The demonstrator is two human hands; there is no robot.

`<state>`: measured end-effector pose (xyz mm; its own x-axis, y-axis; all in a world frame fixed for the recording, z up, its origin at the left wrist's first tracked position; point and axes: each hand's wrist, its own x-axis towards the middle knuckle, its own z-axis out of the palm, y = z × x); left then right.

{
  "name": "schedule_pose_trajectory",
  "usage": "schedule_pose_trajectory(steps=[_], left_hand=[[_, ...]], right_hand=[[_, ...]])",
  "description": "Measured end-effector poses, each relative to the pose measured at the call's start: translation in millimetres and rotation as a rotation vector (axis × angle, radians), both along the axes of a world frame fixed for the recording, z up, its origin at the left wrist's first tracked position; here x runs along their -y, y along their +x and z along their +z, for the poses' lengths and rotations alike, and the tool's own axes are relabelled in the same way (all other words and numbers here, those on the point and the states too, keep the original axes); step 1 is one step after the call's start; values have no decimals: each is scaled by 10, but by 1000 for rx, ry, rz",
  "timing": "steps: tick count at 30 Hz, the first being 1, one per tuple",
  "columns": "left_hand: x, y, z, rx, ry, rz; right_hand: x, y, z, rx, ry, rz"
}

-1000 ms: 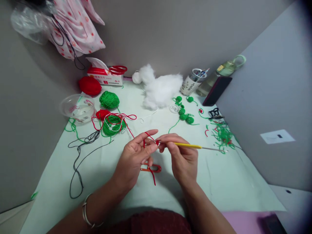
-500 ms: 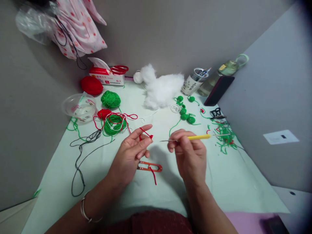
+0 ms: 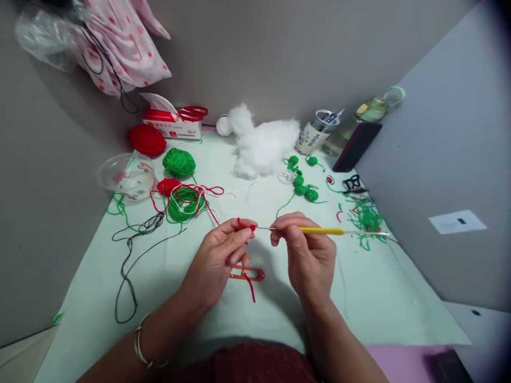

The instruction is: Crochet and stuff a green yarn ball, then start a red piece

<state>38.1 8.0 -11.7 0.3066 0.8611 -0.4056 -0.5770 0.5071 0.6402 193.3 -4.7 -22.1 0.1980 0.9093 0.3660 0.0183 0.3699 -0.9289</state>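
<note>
My left hand (image 3: 217, 252) pinches a small piece of red crochet work (image 3: 252, 227) between thumb and fingers, with red yarn (image 3: 214, 217) running over the fingers from the pile at the left. In my right hand (image 3: 309, 250) is a crochet hook (image 3: 323, 231) with a yellow handle, held nearly level. Its thin metal tip meets the red work at my left fingertips; whether it sits inside a stitch is too small to tell. Orange thread snips (image 3: 255, 274) lie on the table beneath my left hand, a red yarn tail across them.
At the left are green yarn balls (image 3: 179, 163), a red yarn ball (image 3: 147, 140), a plastic bowl (image 3: 128, 178) and black cord (image 3: 130, 266). White stuffing (image 3: 267, 146) lies at the back. Rightward are small green crocheted balls (image 3: 311, 196), a phone (image 3: 356, 148) and yarn scraps (image 3: 367, 218).
The hook came away from the red work, moving right, then returned to it. My left hand lifted slightly and lowered again, keeping its pinch.
</note>
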Motion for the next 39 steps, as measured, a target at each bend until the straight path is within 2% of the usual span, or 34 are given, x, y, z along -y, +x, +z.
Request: schedule_pose_trajectory(steps=[39], left_hand=[[15, 14, -9, 49, -27, 14]], right_hand=[[19, -19, 8, 3, 80, 51]])
